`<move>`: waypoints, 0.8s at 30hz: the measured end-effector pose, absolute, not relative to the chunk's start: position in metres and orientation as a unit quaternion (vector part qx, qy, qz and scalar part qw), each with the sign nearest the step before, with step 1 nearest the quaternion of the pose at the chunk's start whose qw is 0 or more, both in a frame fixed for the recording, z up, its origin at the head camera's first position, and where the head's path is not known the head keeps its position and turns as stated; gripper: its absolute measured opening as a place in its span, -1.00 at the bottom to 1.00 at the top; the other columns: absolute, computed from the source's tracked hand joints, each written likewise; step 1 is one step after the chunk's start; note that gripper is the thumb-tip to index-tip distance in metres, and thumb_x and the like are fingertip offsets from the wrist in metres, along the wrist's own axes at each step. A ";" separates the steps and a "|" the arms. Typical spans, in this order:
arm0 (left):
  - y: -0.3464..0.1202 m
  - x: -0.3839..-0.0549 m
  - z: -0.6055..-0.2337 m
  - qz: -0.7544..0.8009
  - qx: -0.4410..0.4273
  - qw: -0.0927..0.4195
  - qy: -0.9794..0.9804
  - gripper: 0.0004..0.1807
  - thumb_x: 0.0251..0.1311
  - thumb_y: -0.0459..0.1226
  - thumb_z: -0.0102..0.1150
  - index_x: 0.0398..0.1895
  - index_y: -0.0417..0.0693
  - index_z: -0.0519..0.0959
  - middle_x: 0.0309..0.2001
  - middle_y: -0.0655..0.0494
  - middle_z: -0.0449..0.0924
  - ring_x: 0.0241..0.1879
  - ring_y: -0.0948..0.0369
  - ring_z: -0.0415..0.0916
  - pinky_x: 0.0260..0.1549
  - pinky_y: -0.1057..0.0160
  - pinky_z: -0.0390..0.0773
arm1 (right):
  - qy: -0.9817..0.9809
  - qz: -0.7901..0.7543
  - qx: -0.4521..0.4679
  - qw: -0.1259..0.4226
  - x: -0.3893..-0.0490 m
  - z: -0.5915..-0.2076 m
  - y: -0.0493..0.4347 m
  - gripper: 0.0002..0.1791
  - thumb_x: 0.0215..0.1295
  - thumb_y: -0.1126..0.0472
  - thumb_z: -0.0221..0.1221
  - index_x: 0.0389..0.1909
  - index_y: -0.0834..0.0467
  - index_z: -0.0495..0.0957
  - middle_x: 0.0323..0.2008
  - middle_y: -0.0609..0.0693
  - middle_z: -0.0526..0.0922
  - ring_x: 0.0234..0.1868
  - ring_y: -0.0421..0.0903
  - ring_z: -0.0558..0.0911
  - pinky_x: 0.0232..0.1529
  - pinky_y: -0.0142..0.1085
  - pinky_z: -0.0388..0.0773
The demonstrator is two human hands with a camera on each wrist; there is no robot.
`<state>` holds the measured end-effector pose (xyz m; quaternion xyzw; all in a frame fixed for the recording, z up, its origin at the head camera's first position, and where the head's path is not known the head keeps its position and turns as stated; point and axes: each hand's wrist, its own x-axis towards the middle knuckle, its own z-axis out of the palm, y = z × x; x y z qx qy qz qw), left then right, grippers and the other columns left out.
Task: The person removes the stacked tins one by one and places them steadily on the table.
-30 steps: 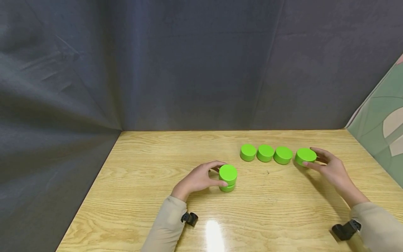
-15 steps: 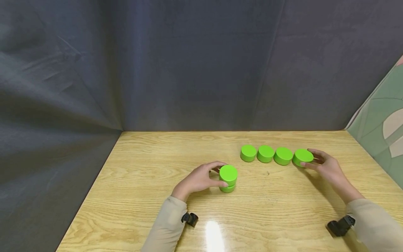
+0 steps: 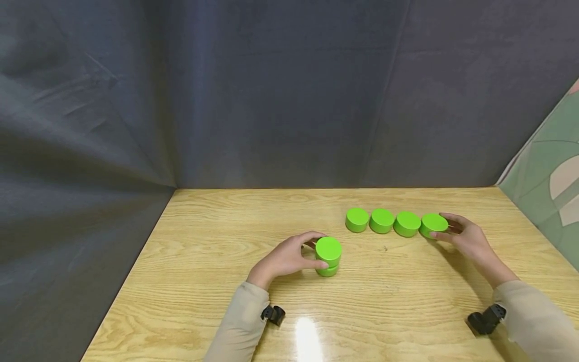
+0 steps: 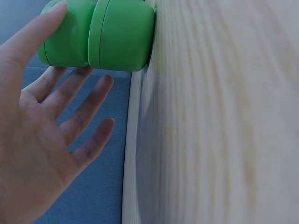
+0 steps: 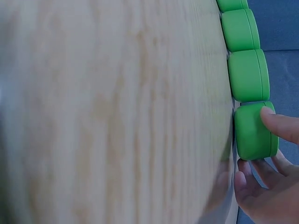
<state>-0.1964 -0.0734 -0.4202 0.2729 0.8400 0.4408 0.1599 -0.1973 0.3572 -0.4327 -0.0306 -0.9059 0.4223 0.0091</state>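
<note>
In the head view my left hand (image 3: 288, 256) holds a green round lidded container (image 3: 328, 250) between thumb and fingers. It stands on a second, matching green container (image 3: 327, 272), a two-high stack. The left wrist view shows the thumb on the side of the upper container (image 4: 70, 37), the other fingers spread below the stack. To the right, my right hand (image 3: 470, 241) pinches the end container (image 3: 432, 223) of a row of similar ones. This container (image 5: 254, 130) stands on the tabletop close against its neighbour (image 5: 247, 74) in the right wrist view.
The rest of the row, a left container (image 3: 357, 220), a middle one (image 3: 381, 221) and a right one (image 3: 406, 224), runs along the back of the wooden table (image 3: 217, 236). Dark cloth (image 3: 280, 100) hangs behind the table and along its left side. Patterned green fabric (image 3: 543, 166) borders the right.
My right hand has moved slightly left with its container, and the gap between it and the row has narrowed until they meet. The left hand and its stack have stayed put.
</note>
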 end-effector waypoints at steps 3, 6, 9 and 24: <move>-0.073 -0.196 -0.420 0.443 0.276 0.159 0.838 -0.33 0.09 0.04 0.45 0.31 0.32 0.45 0.06 0.39 0.54 0.09 0.33 0.45 0.19 0.13 0.42 | -0.905 0.424 -0.028 0.007 -0.197 -0.433 0.358 -0.15 0.35 0.10 0.28 0.41 0.51 0.11 0.28 0.53 0.26 0.20 0.42 0.35 -0.31 -0.71 0.35; -0.073 -0.196 -0.420 0.441 0.278 0.158 0.838 -0.32 0.09 0.05 0.44 0.31 0.34 0.44 0.05 0.41 0.53 0.08 0.34 0.45 0.19 0.13 0.42 | -0.903 0.429 -0.028 0.002 -0.197 -0.433 0.358 -0.15 0.36 0.09 0.27 0.41 0.51 0.09 0.28 0.54 0.25 0.21 0.44 0.33 -0.31 -0.71 0.34; -0.073 -0.196 -0.420 0.439 0.276 0.159 0.841 -0.32 0.09 0.06 0.44 0.31 0.36 0.44 0.06 0.41 0.53 0.09 0.34 0.45 0.19 0.11 0.42 | -0.902 0.432 -0.027 -0.001 -0.197 -0.433 0.357 -0.15 0.36 0.09 0.27 0.42 0.51 0.09 0.29 0.53 0.25 0.21 0.44 0.32 -0.30 -0.70 0.34; -0.073 -0.196 -0.418 0.418 0.278 0.157 0.851 -0.28 0.07 0.04 0.46 0.34 0.36 0.41 0.08 0.43 0.52 0.11 0.33 0.44 0.18 0.08 0.44 | -0.897 0.440 -0.030 -0.014 -0.195 -0.430 0.356 -0.10 0.37 0.07 0.26 0.46 0.47 0.01 0.31 0.57 0.19 0.25 0.51 0.26 -0.30 -0.70 0.31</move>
